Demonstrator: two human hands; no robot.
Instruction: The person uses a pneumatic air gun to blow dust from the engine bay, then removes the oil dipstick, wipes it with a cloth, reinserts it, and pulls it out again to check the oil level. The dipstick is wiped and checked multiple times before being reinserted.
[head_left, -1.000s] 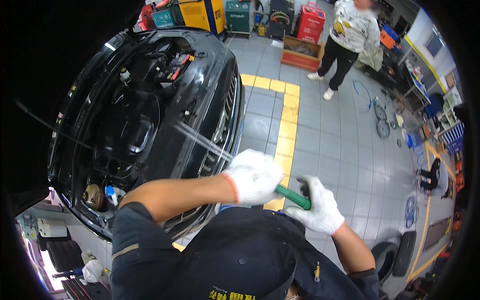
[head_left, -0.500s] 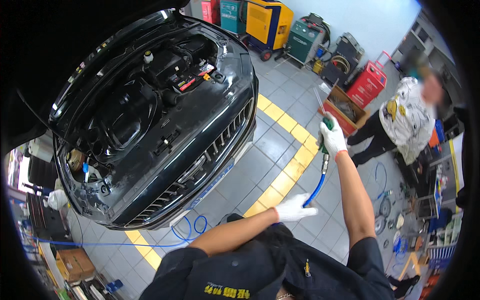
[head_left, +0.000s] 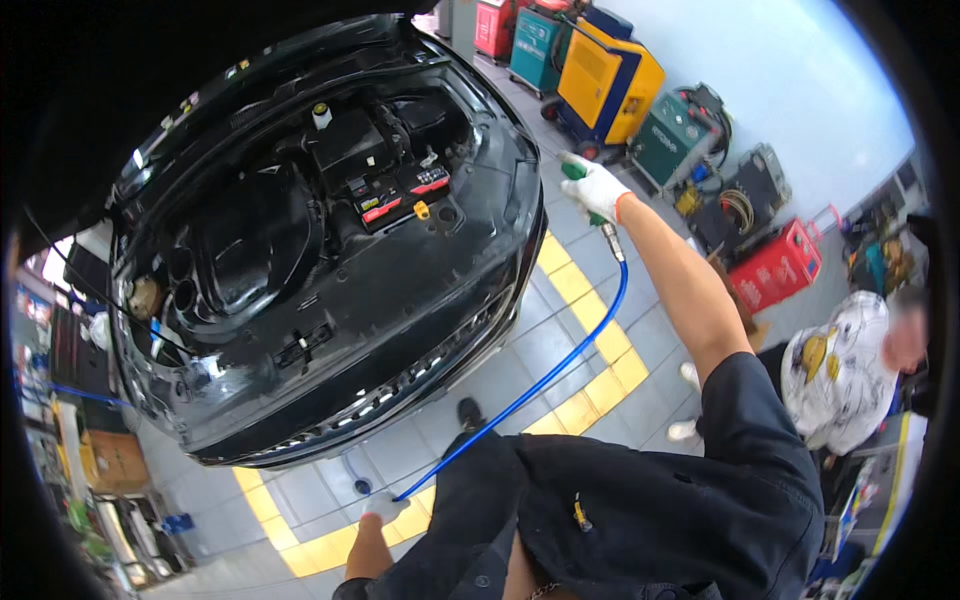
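The right hand (head_left: 598, 190) wraps the green-handled air tool (head_left: 574, 171) beside the car's (head_left: 400, 300) front corner; the left hand (head_left: 388, 508) closes around its blue hose (head_left: 545, 377), grip tightness unclear. Good handling means guiding the hose clear of the bodywork. Tiled floor (head_left: 535, 345) gives room ahead; a co-worker (head_left: 840, 370) stands right.

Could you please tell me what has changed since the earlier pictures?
The left hand let go of the green-handled tool, took hold of the blue hose and moved out to the left. The right hand grips the tool and has moved up and left in view, nearer the car. Its engine bay stays uncovered.
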